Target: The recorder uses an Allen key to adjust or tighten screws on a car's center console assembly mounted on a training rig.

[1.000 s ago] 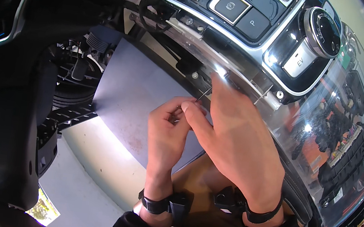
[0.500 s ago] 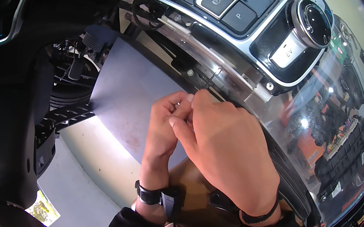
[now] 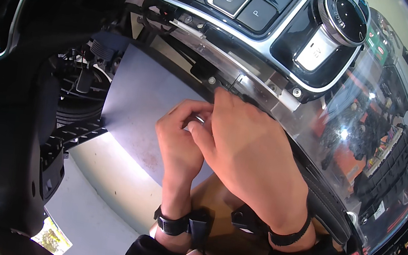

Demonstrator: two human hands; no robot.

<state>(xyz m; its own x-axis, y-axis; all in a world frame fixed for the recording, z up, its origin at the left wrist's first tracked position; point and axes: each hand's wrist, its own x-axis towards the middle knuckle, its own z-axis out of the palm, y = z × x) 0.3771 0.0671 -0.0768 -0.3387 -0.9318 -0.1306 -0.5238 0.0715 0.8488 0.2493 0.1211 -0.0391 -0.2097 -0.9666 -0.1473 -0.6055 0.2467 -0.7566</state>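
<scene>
Item: my two hands, left hand [image 3: 182, 137] and right hand [image 3: 251, 159], fingertips met under the console panel [image 3: 257, 36]; one small bright part [image 3: 198, 120] pinched between curled fingers, its axis too hidden to tell; right fingertips touch the clear edge strip [image 3: 230, 82]; since half a second ago both hands sit lower; one grey sheet [image 3: 140, 103]; two wrist straps.
</scene>
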